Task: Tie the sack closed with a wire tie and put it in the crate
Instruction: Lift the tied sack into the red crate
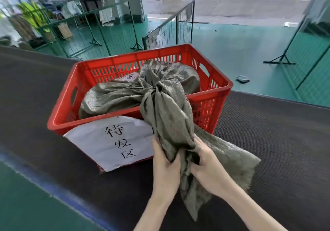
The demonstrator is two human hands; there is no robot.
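Note:
A grey-green woven sack (114, 97) lies full inside the red plastic crate (214, 86). Its neck is cinched at the crate's front right, and the loose top (169, 116) hangs out over the front rim. My left hand (166, 163) and my right hand (203, 161) both grip that loose fabric just in front of the crate. No wire tie is visible; the cinch is too bunched to show one.
The crate stands on a dark conveyor belt (276, 141). A white paper sign (114, 141) with handwritten characters hangs on its front wall. Green wire fence panels (169, 29) stand behind, on a green floor with a small dark object (242, 79).

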